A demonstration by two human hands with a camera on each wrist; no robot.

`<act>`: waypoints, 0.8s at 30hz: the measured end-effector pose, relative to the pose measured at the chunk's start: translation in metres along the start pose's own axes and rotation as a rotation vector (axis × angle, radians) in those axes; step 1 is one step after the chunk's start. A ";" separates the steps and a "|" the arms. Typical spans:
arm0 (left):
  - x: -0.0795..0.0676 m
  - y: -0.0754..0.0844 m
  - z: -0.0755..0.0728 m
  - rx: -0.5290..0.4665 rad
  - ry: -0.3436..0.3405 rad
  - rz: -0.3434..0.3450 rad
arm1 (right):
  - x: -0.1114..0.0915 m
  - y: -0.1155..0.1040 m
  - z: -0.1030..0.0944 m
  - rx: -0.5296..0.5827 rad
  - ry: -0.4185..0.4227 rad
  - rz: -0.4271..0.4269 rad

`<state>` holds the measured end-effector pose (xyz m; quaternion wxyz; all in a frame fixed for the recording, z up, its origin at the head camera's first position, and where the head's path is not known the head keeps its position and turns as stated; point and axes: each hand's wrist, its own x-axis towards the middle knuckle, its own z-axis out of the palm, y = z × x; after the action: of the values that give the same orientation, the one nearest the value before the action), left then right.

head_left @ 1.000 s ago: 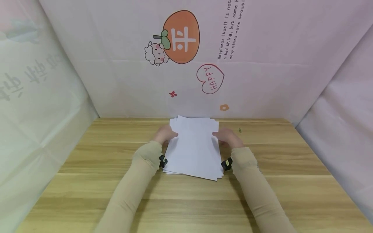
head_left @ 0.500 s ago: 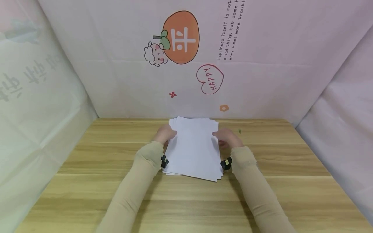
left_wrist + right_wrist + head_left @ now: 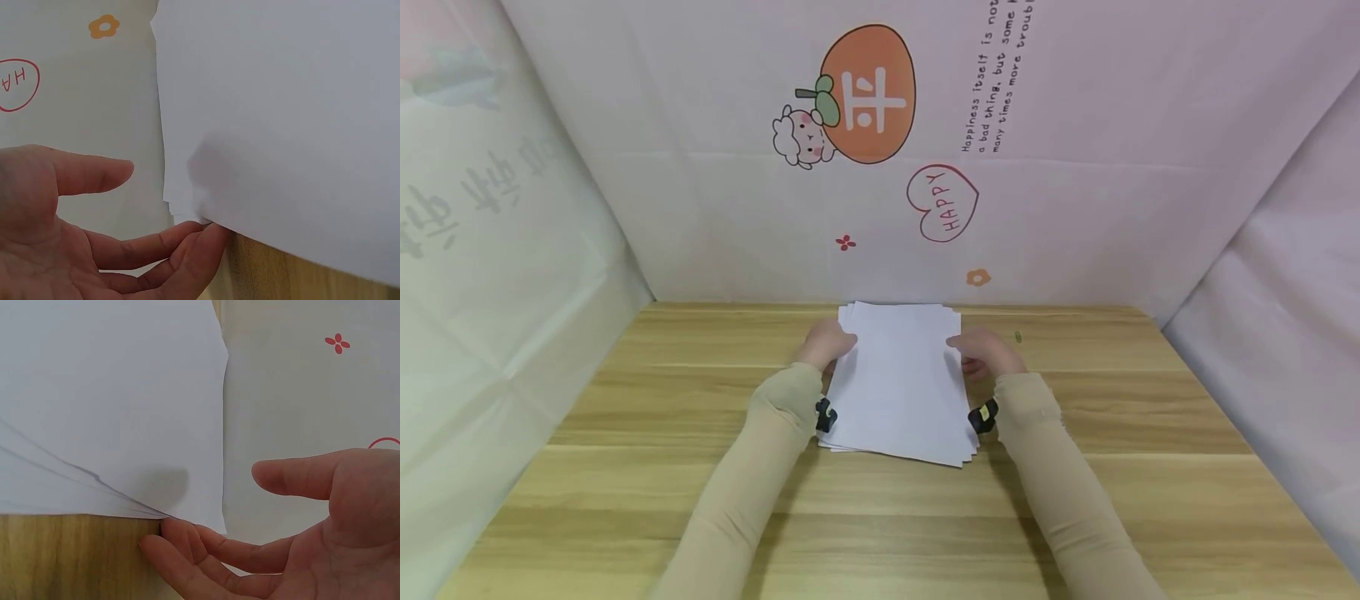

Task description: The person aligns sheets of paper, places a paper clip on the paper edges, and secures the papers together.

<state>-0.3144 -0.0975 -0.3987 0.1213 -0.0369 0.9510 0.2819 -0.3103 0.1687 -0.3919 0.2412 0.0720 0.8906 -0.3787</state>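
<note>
A stack of white paper sheets (image 3: 898, 383) lies at the back middle of the table, its edges uneven. My left hand (image 3: 826, 343) is at the stack's left side; in the left wrist view its fingertips (image 3: 215, 237) touch the sheets' edge near a corner, while the thumb stays apart. On the right side, my right hand (image 3: 988, 350) has its fingers (image 3: 178, 537) against the paper edges, bent a little, its thumb also free of the paper. Each thumb casts a soft shadow on the top sheet.
Behind the wooden table (image 3: 880, 533) rises a printed white cloth (image 3: 715, 225), close to the stack's far edge. More cloth hangs on both sides. A small green loop (image 3: 1018, 337) lies to the right of my right hand.
Both hands stay in nearly the same place at the stack's sides. The sheets have shifted very slightly, with the top sheet's far left corner a little nearer to me.
</note>
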 end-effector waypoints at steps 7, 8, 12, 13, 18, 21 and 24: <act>-0.002 0.002 -0.001 -0.007 0.005 -0.005 | -0.004 -0.002 -0.002 0.011 0.002 0.008; -0.002 0.003 -0.001 -0.008 0.007 -0.006 | -0.004 -0.002 -0.002 0.013 0.003 0.006; -0.004 0.004 0.000 -0.017 0.008 -0.014 | -0.005 -0.001 -0.003 0.040 -0.003 -0.002; -0.004 0.004 0.000 -0.021 0.009 -0.015 | -0.005 -0.001 -0.003 0.047 -0.004 -0.004; -0.007 0.006 0.000 -0.013 0.015 -0.014 | -0.004 -0.001 -0.002 0.081 -0.001 -0.001; -0.009 0.007 0.000 0.017 0.029 -0.014 | -0.004 -0.002 -0.002 0.081 -0.001 0.004; -0.009 0.009 0.001 0.040 0.046 -0.016 | -0.004 -0.002 -0.003 0.079 0.001 0.014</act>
<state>-0.3062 -0.0894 -0.3929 0.1025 -0.0486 0.9586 0.2610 -0.3086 0.1693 -0.3871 0.2404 0.0880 0.8745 -0.4119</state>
